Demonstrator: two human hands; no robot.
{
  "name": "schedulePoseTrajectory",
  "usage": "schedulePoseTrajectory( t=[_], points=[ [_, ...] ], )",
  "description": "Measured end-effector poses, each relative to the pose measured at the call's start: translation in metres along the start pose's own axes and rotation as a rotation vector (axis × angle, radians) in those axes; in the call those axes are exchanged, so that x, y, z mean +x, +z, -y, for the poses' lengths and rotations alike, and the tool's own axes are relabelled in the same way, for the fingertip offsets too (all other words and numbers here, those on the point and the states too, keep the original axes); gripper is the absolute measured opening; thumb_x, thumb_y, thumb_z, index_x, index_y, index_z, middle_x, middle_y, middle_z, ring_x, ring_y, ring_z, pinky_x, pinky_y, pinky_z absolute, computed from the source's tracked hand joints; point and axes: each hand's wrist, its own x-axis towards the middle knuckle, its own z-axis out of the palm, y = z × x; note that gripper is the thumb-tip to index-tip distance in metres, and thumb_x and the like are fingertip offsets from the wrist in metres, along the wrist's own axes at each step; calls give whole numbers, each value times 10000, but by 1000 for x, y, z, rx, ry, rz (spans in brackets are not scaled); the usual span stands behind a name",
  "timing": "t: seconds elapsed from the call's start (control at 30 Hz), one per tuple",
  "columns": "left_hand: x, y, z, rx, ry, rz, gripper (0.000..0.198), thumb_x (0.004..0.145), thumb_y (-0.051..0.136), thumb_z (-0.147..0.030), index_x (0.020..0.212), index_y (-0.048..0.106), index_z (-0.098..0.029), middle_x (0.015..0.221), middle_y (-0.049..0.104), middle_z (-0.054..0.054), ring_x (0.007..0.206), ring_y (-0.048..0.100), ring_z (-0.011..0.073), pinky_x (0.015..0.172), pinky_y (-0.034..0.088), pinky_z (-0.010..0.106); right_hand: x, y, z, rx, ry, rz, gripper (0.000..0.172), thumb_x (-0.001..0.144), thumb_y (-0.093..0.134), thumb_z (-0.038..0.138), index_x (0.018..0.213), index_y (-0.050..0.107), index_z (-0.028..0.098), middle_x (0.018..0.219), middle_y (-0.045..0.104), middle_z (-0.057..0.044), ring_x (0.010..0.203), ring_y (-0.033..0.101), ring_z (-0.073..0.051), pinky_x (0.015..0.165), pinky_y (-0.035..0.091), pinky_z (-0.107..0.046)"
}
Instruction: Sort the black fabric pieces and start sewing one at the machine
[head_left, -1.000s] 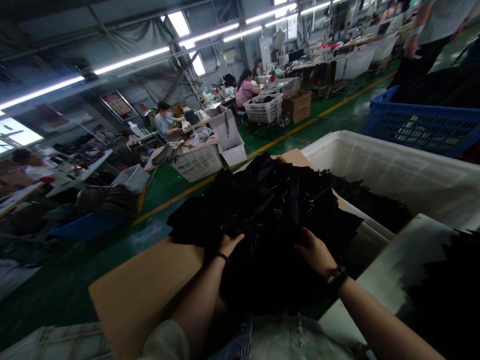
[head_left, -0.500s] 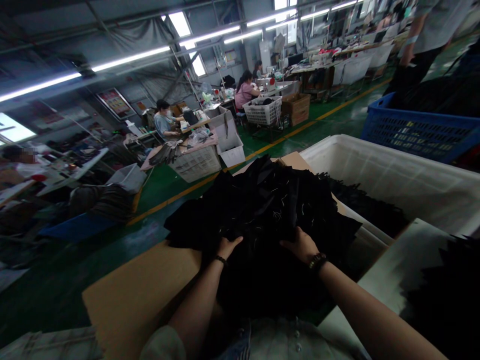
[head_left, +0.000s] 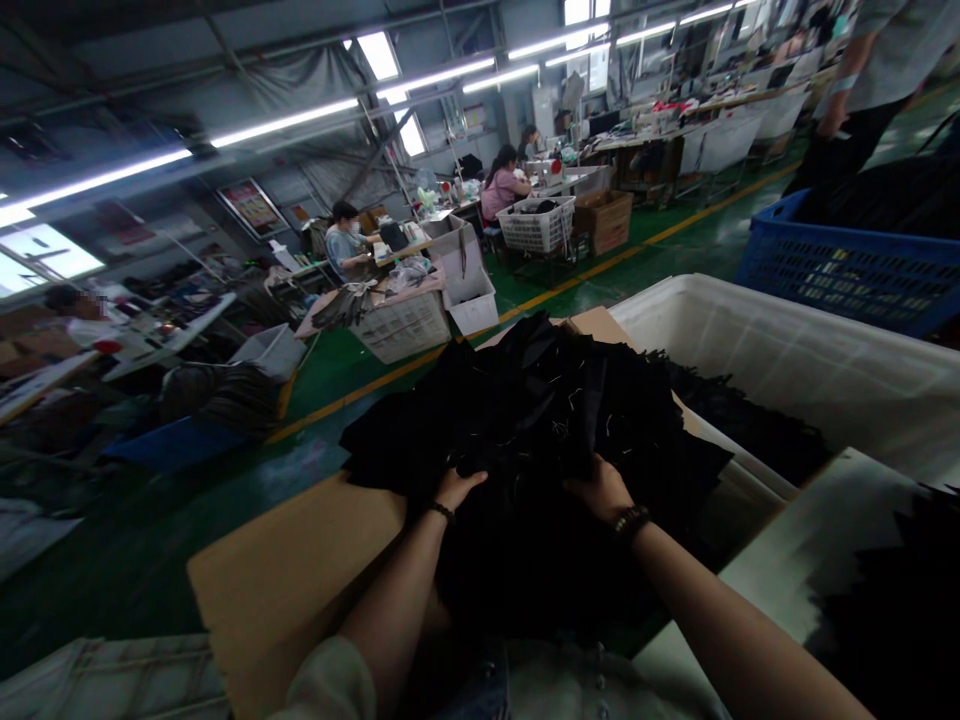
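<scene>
A large heap of black fabric pieces (head_left: pixel 517 400) with loose pale thread ends lies in front of me, over brown cardboard (head_left: pixel 300 570). My left hand (head_left: pixel 459 488) grips the near left side of the heap, thumb on top and fingers sunk out of sight in the dark cloth. On the right, my right hand (head_left: pixel 604 488) is closed on the same fabric, next to a folded strip that stands up from it. The fingertips of both hands are hidden by the black material.
A white plastic bin (head_left: pixel 810 340) with black pieces stands at the right, a blue crate (head_left: pixel 847 260) beyond it. A pale board (head_left: pixel 817 540) bears more dark cloth. A person (head_left: pixel 877 80) stands at far right; others sit at sewing machines beyond the yellow floor line (head_left: pixel 360 395).
The whole scene has shifted slightly right in view as my head turned a little. Both hands keep their place on the black fabric.
</scene>
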Motion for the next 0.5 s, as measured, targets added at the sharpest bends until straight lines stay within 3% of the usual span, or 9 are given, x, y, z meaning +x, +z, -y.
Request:
schedulePoseTrajectory(
  t=[0.23, 0.37, 0.5],
  points=[
    [-4, -1, 0, -9, 41, -3, 373, 605, 724, -200, 959, 628, -134, 1026, 645, 74, 1043, 551, 242, 925, 409, 344, -1, -14, -1, 99, -44, 27, 221, 809, 579, 244, 992, 542, 126, 937, 590, -35, 831, 579, -150, 749, 479, -346],
    [-9, -3, -3, 0, 44, 35, 296, 631, 701, -215, 907, 644, -127, 950, 671, 77, 949, 601, 245, 865, 452, 340, -1, -20, -2, 129, -48, 38, 282, 726, 644, 187, 978, 542, 113, 912, 617, -49, 816, 594, -160, 738, 476, -310],
    [-20, -2, -3, 34, 60, 20, 373, 605, 724, -236, 953, 633, -137, 978, 662, 90, 1000, 574, 265, 904, 422, 369, 0, -28, -7, 173, -55, 66, 340, 655, 668, 175, 967, 549, 107, 875, 647, -60, 782, 613, -175, 684, 479, -253]
  ],
)
